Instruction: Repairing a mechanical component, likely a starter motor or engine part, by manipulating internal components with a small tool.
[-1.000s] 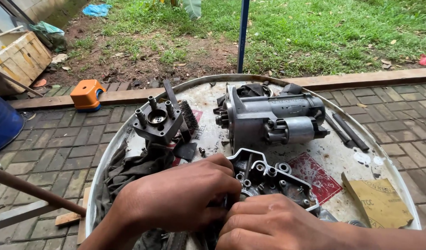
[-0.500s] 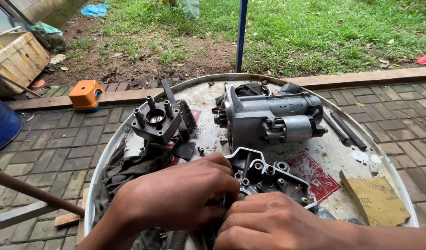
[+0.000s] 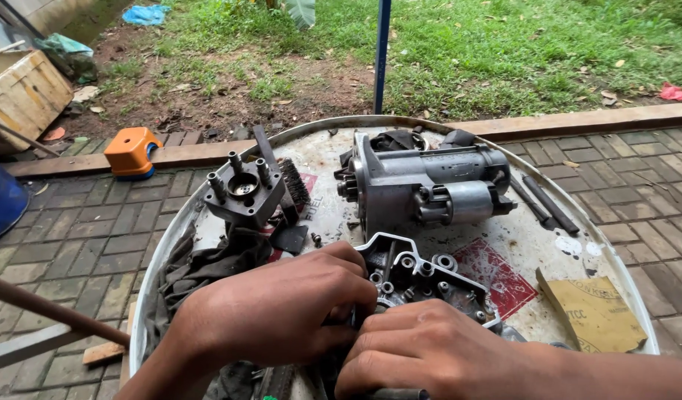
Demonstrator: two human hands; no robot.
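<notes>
My left hand (image 3: 270,311) and my right hand (image 3: 430,350) meet at the near edge of a round metal tray (image 3: 615,274). Both close on the near end of a grey cast metal cover (image 3: 422,278) with several bolt holes. The fingers hide the part they pinch between them. Behind the cover lies a grey starter motor (image 3: 422,189) on its side. To its left stands a square dark metal block (image 3: 243,194) with several studs pointing up.
A wire brush (image 3: 293,181), a dark rag (image 3: 207,270), two black rods (image 3: 544,204) and a piece of yellow sandpaper (image 3: 589,311) lie on the tray. An orange object (image 3: 131,152), a blue pole (image 3: 381,55) and a wooden crate (image 3: 22,96) stand on the paving and ground beyond.
</notes>
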